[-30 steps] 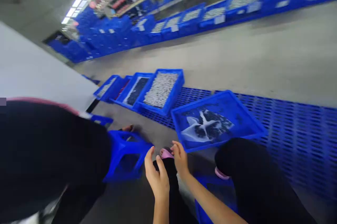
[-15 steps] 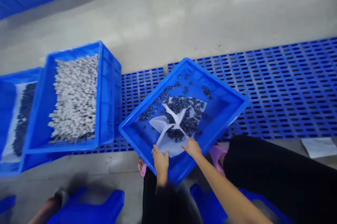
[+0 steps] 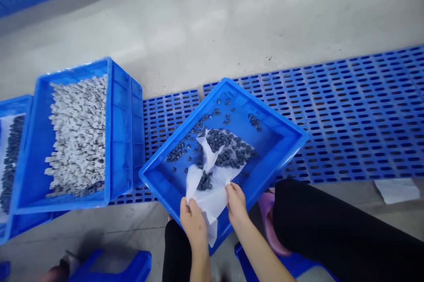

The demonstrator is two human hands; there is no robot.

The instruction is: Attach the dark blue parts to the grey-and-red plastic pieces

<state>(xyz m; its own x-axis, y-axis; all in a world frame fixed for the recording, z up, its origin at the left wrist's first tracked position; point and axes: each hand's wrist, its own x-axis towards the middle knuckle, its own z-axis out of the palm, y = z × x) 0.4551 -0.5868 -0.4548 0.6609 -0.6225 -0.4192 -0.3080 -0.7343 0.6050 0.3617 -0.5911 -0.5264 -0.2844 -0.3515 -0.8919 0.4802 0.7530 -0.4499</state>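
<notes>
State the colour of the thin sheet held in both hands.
White; the thin sheet shows best in the head view.

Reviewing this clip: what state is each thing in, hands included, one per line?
Left hand: pinching the white sheet
Right hand: pinching the sheet's other side
White sheet: creased, partly folded
Dark pieces: loose, on and off the sheet
Blue tray: open-topped, turned askew
Blue crate: open-topped, upright
Pale pieces: heaped in the crate
</notes>
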